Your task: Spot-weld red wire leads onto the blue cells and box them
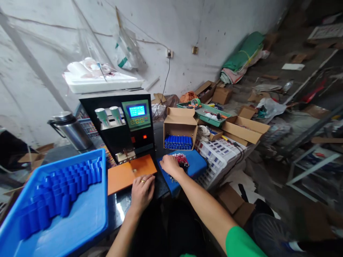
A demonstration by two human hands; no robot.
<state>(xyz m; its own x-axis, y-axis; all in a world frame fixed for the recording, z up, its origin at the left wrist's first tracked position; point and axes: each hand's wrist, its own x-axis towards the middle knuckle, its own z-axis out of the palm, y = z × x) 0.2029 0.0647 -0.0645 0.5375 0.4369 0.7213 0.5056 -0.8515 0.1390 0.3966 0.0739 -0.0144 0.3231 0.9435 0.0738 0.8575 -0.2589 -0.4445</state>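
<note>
Wires with red ends (181,159) lie bundled on a small blue tray (197,165), at about four o'clock from the black machine (120,121). The right hand (169,165) rests on the near end of the bundle, fingers curled over it; whether they actually pinch any wires I cannot tell. At nine o'clock from it, the left hand (142,190), a ring on one finger, lies flat and spread on the dark tabletop, fingertips touching the near edge of the orange plate (128,174) under the machine's head, holding nothing. At twelve o'clock from the wires stands an open cardboard box (180,125) with blue cells (178,142) stacked inside. At nine o'clock of the left hand, a large blue bin (88,217) holds rows of blue sleeves (64,187). A steel kettle (71,130) stands at nine o'clock of the machine.
</note>
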